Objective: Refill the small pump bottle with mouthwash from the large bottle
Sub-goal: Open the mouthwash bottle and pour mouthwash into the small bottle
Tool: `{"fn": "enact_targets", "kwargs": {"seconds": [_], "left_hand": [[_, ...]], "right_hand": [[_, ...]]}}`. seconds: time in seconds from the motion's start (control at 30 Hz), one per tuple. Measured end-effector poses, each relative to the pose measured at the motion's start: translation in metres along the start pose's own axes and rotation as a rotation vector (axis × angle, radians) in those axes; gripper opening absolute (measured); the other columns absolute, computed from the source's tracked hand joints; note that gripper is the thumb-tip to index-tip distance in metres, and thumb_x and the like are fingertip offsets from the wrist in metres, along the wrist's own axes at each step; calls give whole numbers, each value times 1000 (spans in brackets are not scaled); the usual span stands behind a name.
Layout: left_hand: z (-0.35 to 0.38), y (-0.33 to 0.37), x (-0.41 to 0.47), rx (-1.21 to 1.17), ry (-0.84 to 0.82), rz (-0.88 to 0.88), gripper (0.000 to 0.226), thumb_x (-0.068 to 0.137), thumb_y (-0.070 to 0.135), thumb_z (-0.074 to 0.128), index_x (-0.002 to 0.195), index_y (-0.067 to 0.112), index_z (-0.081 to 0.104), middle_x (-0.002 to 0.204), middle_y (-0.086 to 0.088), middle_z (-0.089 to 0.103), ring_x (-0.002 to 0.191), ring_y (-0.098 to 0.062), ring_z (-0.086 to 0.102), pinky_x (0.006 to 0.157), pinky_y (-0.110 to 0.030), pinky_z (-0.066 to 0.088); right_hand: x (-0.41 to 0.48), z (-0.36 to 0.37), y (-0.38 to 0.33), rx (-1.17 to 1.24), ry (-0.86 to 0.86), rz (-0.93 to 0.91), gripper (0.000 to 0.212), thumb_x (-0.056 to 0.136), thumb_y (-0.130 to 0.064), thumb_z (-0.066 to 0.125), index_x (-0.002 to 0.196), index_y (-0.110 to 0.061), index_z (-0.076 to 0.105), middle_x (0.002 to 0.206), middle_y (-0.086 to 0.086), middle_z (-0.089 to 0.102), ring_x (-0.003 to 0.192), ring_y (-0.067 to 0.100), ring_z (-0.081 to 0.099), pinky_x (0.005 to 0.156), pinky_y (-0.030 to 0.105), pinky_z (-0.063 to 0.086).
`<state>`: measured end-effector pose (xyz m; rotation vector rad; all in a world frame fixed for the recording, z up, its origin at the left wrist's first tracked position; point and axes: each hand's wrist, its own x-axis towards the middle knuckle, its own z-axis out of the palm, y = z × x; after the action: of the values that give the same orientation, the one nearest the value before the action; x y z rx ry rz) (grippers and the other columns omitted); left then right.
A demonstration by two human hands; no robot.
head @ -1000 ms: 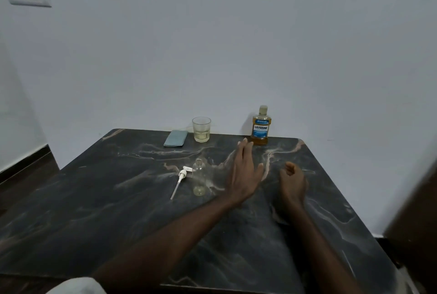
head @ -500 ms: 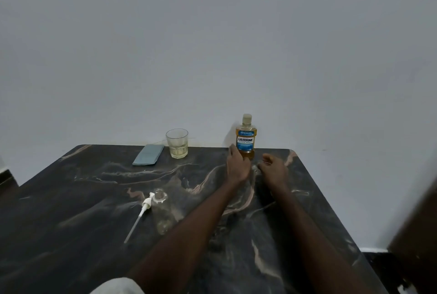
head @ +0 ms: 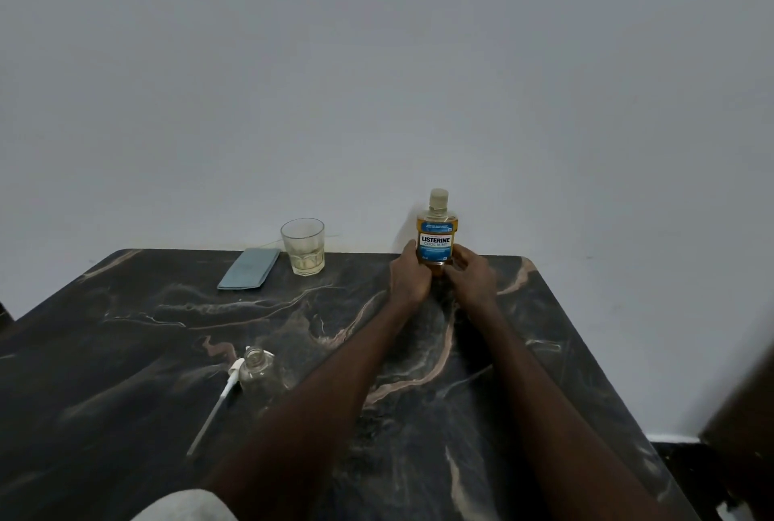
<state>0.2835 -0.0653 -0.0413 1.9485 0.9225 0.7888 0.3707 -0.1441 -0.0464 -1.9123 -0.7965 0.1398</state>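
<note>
Nearest to the person, a pale sleeve (head: pixel 184 506) sits at the bottom edge, and both bare forearms stretch away across the dark marbled table (head: pixel 125 353). Just left of the left forearm stands the small pump bottle (head: pixel 256 367), clear, uncapped and apparently close to empty; its white pump head (head: pixel 232 378) lies on the table touching its side, the dip tube trailing toward the near edge. That little bottle looks light and tippy, so I'd guess it wants a steadying hand round its body once pouring starts, and its narrow neck leaves little margin for spills. Farther back, a folded blue cloth (head: pixel 250 269) lies just beside a glass tumbler (head: pixel 303 246) holding a little pale liquid. At the far edge, near the wall, the large bottle (head: pixel 436 235) of amber mouthwash stands upright with its cap still on. The left hand (head: pixel 408 279) and right hand (head: pixel 471 279) close on its lower body from either side, fingers curled around it below the label. It looks nearly full, so fairly heavy for its size, rigid plastic and smooth; the waist under the label seems the sound place to hold. The bottle's base is hidden behind the hands, so I cannot tell whether it rests on the table or is just lifted. The fingertips behind it are hidden too.
</note>
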Motion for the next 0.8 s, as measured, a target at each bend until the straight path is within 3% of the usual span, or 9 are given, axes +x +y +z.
{"fn": "enact_targets", "kwargs": {"seconds": [0.17,0.23,0.3,0.4,0.53,0.7,0.8], "left_hand": [[-4,3,-17,0,-18,41,39,102,6,50,141,9,54,136,-12,66,126,-28,63,108,-42,51],[-7,3,-31,-18,-19,55,39,102,6,51,141,8,53,136,-12,66,127,-27,62,109,-42,51],[-11,3,-49,-28,-21,69,39,102,6,51,141,8,54,136,-12,66,128,-26,62,108,-38,50],[-21,3,-81,-54,-12,72,38,100,5,51,136,13,58,129,-6,70,121,-21,64,98,-28,49],[-35,-6,-127,-86,-36,37,42,98,6,53,138,21,58,126,0,72,118,-18,66,105,-44,54],[-64,-11,-193,-97,-78,82,49,99,8,57,146,22,53,138,2,65,129,-15,60,112,-40,48],[-80,-15,-217,-74,-56,76,46,101,8,53,144,23,56,136,2,67,127,-15,61,112,-41,48]], "right_hand": [[-13,-9,-1,23,-23,-1,51,98,-7,68,148,-13,58,140,7,68,126,19,66,103,30,49],[-24,-13,-1,27,-35,-3,53,98,-7,68,149,-14,57,141,7,68,125,18,67,104,32,51],[-38,-19,-1,24,-42,-14,54,97,-11,70,149,-17,57,138,4,70,122,14,68,105,35,54],[-73,-29,-5,72,-52,-30,53,96,-9,70,147,-19,60,134,-1,72,116,7,66,100,28,52],[-133,-38,-10,164,-39,-37,54,95,-3,68,147,-16,59,133,-1,71,116,7,68,98,25,53],[-193,-51,-11,182,-86,-74,53,97,-1,65,148,-17,58,132,-9,70,109,-9,68,92,15,56],[-220,-55,-14,190,-91,-84,54,94,-1,68,145,-18,61,130,-10,73,113,-5,69,99,22,56]]}}
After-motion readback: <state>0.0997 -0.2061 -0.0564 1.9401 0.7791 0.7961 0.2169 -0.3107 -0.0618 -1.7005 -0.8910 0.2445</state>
